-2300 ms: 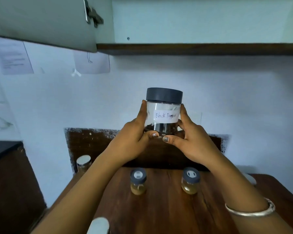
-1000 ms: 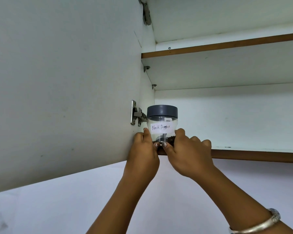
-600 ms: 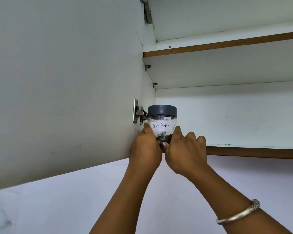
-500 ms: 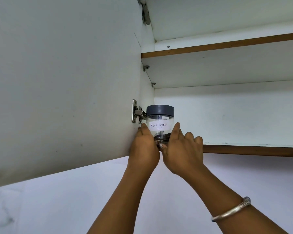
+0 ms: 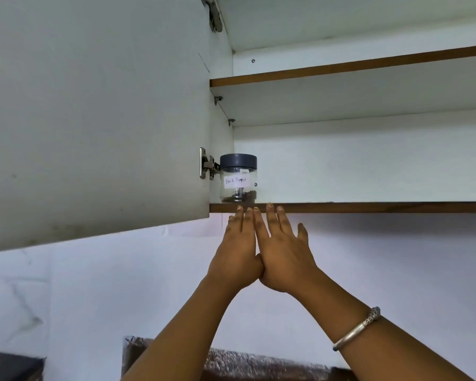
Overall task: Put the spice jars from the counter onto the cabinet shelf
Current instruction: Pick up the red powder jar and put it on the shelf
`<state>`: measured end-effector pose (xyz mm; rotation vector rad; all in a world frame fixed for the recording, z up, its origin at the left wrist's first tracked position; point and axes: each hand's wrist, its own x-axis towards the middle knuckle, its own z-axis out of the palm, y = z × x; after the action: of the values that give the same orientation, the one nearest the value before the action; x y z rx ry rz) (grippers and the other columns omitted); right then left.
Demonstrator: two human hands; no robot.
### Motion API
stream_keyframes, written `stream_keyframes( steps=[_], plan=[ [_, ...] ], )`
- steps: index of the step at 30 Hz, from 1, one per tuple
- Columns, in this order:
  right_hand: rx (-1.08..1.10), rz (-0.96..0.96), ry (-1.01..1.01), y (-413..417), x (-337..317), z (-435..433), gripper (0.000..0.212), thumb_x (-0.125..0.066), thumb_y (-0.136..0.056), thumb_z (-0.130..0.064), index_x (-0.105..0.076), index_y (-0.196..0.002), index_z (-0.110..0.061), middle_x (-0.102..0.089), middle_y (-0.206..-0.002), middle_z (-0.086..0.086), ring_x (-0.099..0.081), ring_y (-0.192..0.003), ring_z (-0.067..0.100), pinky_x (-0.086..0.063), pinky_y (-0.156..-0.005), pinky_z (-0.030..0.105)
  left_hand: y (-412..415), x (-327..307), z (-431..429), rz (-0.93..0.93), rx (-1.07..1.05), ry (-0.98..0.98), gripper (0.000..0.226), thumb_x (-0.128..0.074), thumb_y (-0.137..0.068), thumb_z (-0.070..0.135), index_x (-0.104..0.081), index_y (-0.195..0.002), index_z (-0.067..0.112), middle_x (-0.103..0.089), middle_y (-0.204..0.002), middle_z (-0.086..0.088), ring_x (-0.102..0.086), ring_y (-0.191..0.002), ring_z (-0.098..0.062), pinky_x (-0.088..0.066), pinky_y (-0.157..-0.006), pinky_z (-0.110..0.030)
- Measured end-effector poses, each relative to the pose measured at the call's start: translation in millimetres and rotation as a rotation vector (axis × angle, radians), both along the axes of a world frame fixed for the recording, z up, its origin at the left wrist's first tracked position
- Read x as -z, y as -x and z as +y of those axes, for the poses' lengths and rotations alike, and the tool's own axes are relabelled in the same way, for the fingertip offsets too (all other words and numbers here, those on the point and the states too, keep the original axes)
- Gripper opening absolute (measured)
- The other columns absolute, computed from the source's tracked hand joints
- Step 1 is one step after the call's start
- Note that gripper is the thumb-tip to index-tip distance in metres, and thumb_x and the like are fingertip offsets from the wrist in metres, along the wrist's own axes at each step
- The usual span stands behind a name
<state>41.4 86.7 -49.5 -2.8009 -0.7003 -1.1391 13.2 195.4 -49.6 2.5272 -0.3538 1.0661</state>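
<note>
One pepper jar (image 5: 238,178) stands on the shelf (image 5: 368,207); left hand (image 5: 238,254), right hand (image 5: 285,257) released, fingertips (image 5: 240,209) perhaps touching its edge.

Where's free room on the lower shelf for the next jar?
Free: the lower shelf right of the jar, out to the frame's edge; nothing stands before the back wall there. Crowded: the left corner, where the jar sits by the hinge, with the left hand and right hand in front. The upper shelf top is hidden.
</note>
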Motion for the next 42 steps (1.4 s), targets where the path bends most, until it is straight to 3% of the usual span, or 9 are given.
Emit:
stream_keyframes(
  steps=[7,15,21,27,31,33,38,42],
  plan=[
    [0.074,0.178,-0.005,64.7,48.6,-60.9,0.098,-0.059,-0.082,-0.025,0.014,-0.148,-0.02,0.018,-0.157,0.008,0.015,-0.144,0.031,-0.013,-0.113,0.056,42.9,50.7,-49.2,0.137,0.11,-0.063,0.085,-0.055,-0.088,0.023,0.002,-0.15,0.013,0.005,-0.159,-0.007,0.01,-0.146,-0.02,-0.002,-0.119,-0.032],
    [0.235,0.445,-0.037,147.8,135.4,-164.5,0.097,-0.058,-0.08,-0.02,0.009,-0.15,-0.018,0.013,-0.158,0.009,0.009,-0.145,0.032,-0.023,-0.113,0.053,100.2,141.9,-151.7,0.346,0.375,-0.133,0.077,-0.047,-0.089,0.016,0.002,-0.148,0.005,0.001,-0.158,-0.011,0.007,-0.146,-0.02,0.0,-0.119,-0.031],
    [0.366,0.609,-0.094,189.4,209.7,-257.9,0.106,-0.065,-0.076,-0.032,0.008,-0.15,-0.015,0.006,-0.159,0.008,0.004,-0.145,0.031,-0.022,-0.113,0.052,124.6,211.5,-249.7,0.466,0.517,-0.296,0.081,-0.052,-0.088,0.02,-0.001,-0.147,-0.001,-0.002,-0.157,-0.019,0.004,-0.146,-0.027,-0.001,-0.119,-0.035],
    [0.37,0.736,-0.08,200.1,275.7,-358.4,0.099,-0.059,-0.083,-0.037,0.01,-0.15,-0.012,0.006,-0.159,0.011,0.005,-0.145,0.033,-0.02,-0.114,0.053,135.6,273.9,-347.0,0.544,0.586,-0.373,0.07,-0.044,-0.093,0.013,-0.001,-0.143,-0.01,-0.004,-0.154,-0.027,0.0,-0.144,-0.037,-0.002,-0.118,-0.038],
    [0.305,0.848,-0.016,210.9,326.4,-419.3,0.095,-0.054,-0.086,-0.049,0.003,-0.15,-0.006,-0.004,-0.158,0.017,-0.004,-0.145,0.034,-0.014,-0.116,0.05,142.8,322.5,-401.2,0.738,0.61,-0.386,0.076,-0.048,-0.093,0.024,0.0,-0.147,-0.001,-0.002,-0.156,-0.021,0.0,-0.145,-0.031,0.004,-0.115,-0.029],
    [0.248,0.936,-0.08,219.8,349.9,-439.4,0.103,-0.059,-0.08,-0.055,0.0,-0.15,-0.008,-0.009,-0.157,0.016,-0.008,-0.144,0.033,-0.015,-0.116,0.05,149.3,342.7,-414.2,0.88,0.598,-0.35,0.084,-0.056,-0.089,0.028,-0.001,-0.148,0.004,-0.004,-0.157,-0.017,-0.002,-0.145,-0.027,-0.003,-0.114,-0.027],
    [0.08,1.251,-0.164,233.8,401.0,-454.9,0.121,-0.069,-0.07,-0.06,0.009,-0.149,-0.012,-0.001,-0.158,0.014,-0.001,-0.144,0.033,-0.014,-0.115,0.045,162.8,389.1,-418.3,1.11,0.484,-0.331,0.094,-0.063,-0.084,0.035,0.0,-0.149,0.008,-0.003,-0.157,-0.015,-0.008,-0.145,-0.028,-0.017,-0.117,-0.036],
    [-0.094,1.311,-0.192,236.3,421.7,-447.9,0.121,-0.079,-0.061,-0.054,-0.006,-0.149,-0.016,-0.021,-0.153,0.009,-0.021,-0.14,0.03,-0.024,-0.11,0.038,179.2,412.7,-403.9,1.201,0.409,-0.225,0.098,-0.066,-0.082,0.035,-0.001,-0.149,0.009,-0.01,-0.156,-0.016,-0.02,-0.142,-0.028,-0.027,-0.112,-0.031]
  ],
)
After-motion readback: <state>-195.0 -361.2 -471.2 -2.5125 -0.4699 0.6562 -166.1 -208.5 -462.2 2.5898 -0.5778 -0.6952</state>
